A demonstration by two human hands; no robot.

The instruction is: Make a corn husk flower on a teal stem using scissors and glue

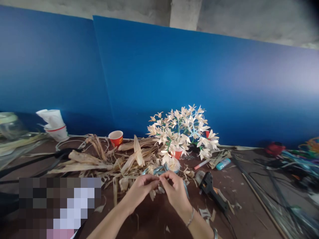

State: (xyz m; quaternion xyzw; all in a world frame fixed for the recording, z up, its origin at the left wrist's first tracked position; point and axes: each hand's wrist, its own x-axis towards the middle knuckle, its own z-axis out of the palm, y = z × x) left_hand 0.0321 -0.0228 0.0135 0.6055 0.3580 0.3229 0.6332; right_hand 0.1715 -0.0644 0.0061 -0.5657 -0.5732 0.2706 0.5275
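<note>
My left hand (144,187) and my right hand (173,187) meet at their fingertips low in the middle of the view. Thumb and forefinger of each are pinched together, and whatever lies between them is too small to make out. Just beyond the fingers is a roll of pale blue tape or ribbon (159,170). Small pale husk petals (152,195) show beneath the hands. Behind them rises a bunch of cream husk flowers (178,127) on green and light blue stems, with a red cup (177,153) partly hidden under it.
Dried corn husks (84,162) are heaped at the left. A black glue gun (211,192) lies right of my hands, near a turquoise box-like item (223,164). A red paper cup (116,137) stands at the back. Cables and wire bundles (296,169) crowd the right.
</note>
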